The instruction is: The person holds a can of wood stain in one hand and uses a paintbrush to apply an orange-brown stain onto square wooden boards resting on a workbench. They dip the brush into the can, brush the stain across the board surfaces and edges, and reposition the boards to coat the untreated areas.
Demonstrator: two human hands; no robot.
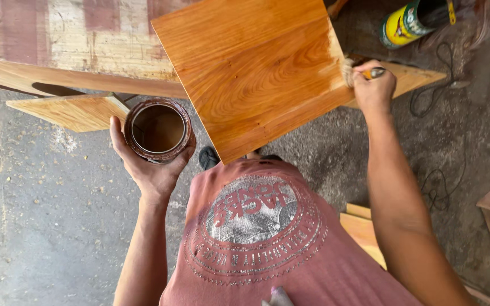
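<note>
While the left hand [153,164] cups an open tin of brown finish [157,129] at centre left, kept level and within reach, the right hand [373,85] grips a brush [354,71] at the glossy wooden panel's [256,68] right edge, upper centre.

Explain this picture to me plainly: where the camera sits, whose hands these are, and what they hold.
There is one picture, taken by a camera worn on a person's head, looking down past their pink shirt at a concrete floor. Both bare hands are this person's own. The left hand cups an open tin of brown liquid. The right hand has its grip on a small brush, whose bristles touch the right edge of a glossy orange-brown wooden board. More wooden pieces lie around, and a yellow-labelled can lies on its side at the top right.
</note>
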